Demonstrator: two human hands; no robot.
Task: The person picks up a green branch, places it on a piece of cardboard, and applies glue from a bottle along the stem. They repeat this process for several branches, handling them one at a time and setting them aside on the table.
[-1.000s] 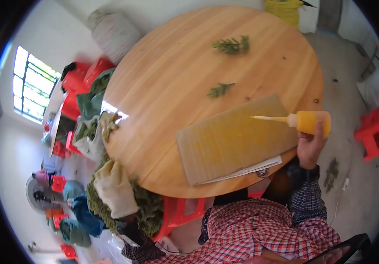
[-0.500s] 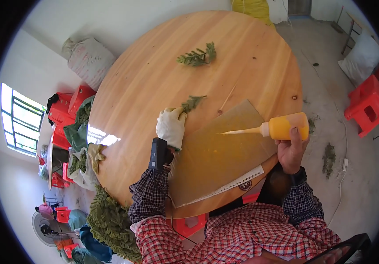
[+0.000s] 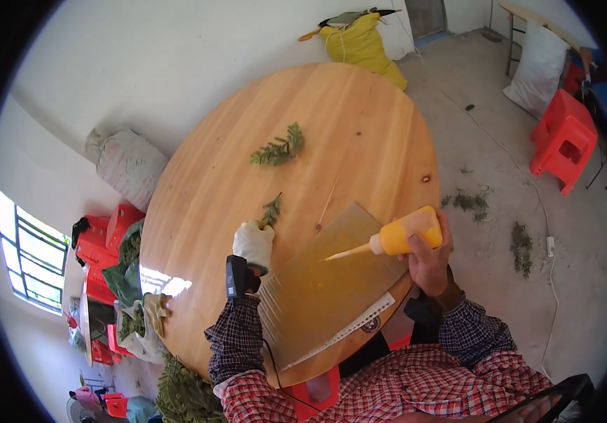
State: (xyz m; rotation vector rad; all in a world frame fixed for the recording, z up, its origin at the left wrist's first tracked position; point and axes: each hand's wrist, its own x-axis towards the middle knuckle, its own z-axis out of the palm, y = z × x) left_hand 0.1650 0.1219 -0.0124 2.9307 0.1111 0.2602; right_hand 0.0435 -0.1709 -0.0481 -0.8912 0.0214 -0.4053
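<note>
My left hand (image 3: 252,244), in a white work glove, rests on the round wooden table (image 3: 205,204). Its fingers are closed on the stem end of a small green sprig (image 3: 272,210), which looks like artificial fir. My right hand (image 3: 431,264) is bare and wraps round a squeeze bottle (image 3: 410,231) filled with something yellow-orange. The bottle lies tilted in my grip, its long thin nozzle pointing left and slightly down over a flat rectangular sheet (image 3: 338,296). Yellow smears mark the sheet's surface. Farther back on the table lies a larger sprig (image 3: 279,146).
A yellow sack (image 3: 365,49) stands behind the table, and a pale sack (image 3: 131,166) leans against the left wall. Piled greenery (image 3: 183,395) sits at the lower left. Red stools (image 3: 566,137) flank both sides. A cable (image 3: 553,296) runs along the right-hand floor.
My view has shifted, so the table sits lower and further left. The sprig in my left hand has swung from pointing right to pointing more away. The bottle stays over the sheet, tilted slightly more.
</note>
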